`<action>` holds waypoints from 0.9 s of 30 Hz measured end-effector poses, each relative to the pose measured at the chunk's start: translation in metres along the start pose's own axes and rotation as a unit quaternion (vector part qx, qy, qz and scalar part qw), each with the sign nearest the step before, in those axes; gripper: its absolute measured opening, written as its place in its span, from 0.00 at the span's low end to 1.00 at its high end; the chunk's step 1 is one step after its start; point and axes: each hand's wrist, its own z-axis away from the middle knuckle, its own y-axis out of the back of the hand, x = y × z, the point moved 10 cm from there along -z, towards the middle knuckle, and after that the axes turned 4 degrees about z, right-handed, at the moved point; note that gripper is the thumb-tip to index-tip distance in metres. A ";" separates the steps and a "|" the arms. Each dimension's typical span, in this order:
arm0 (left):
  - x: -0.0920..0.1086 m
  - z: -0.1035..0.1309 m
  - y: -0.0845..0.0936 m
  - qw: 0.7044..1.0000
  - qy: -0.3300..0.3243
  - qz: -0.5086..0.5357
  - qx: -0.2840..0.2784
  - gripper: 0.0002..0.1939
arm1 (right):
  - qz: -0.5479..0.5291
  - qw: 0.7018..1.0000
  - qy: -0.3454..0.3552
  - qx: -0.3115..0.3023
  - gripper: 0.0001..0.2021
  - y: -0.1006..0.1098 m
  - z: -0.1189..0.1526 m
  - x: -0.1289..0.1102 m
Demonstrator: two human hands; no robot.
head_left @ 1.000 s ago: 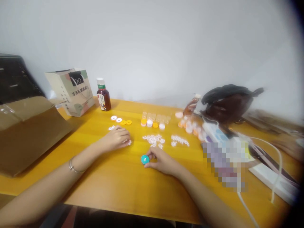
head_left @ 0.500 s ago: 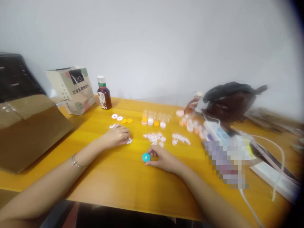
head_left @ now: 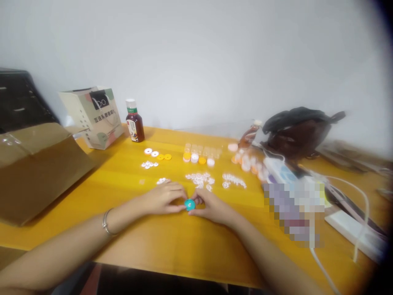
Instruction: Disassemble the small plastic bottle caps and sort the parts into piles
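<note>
The left hand (head_left: 167, 198) has moved from the small white pieces (head_left: 161, 180) at ten o'clock to the teal disc's (head_left: 190, 205) nine-o'clock edge, fingers narrow, contents unclear. The right hand (head_left: 211, 206) pinches its three-o'clock side. Apparently a two-handed fitting step, needing steady hold.

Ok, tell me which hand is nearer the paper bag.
Left. The left hand is in front and right of the paper bag; the right hand is farther right.
</note>
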 end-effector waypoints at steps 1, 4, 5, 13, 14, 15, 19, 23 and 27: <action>0.004 -0.001 -0.004 1.000 -0.003 0.006 0.005 0.09 | 0.000 1.000 0.003 0.002 0.12 0.000 0.000 0.000; 0.006 -0.004 -0.010 0.999 0.000 0.039 0.023 0.08 | -0.004 1.000 0.010 0.009 0.13 0.001 -0.001 -0.001; 0.005 -0.005 -0.012 0.998 0.004 0.057 0.025 0.07 | -0.007 1.000 0.013 0.011 0.13 0.001 -0.001 -0.001; -0.006 -0.005 -0.013 0.996 0.026 0.079 0.013 0.09 | -0.013 1.000 0.014 0.025 0.14 0.000 -0.004 0.003; -0.007 -0.005 -0.014 0.997 0.023 0.070 0.009 0.09 | -0.013 1.000 0.015 0.024 0.14 -0.001 -0.004 0.003; -0.007 -0.005 -0.014 0.998 0.018 0.057 0.007 0.09 | -0.014 1.000 0.016 0.023 0.14 -0.001 -0.004 0.003; 0.000 -0.007 -0.012 0.997 -0.029 -0.070 0.019 0.10 | -0.015 0.999 0.013 0.025 0.13 -0.002 -0.005 0.003; 0.020 -0.005 -0.015 0.973 -0.120 -0.197 0.017 0.10 | -0.019 0.999 0.009 0.029 0.13 0.000 -0.005 0.002; 0.030 -0.002 -0.014 0.957 -0.166 -0.236 0.032 0.08 | -0.027 0.999 0.006 0.032 0.13 0.001 -0.005 0.002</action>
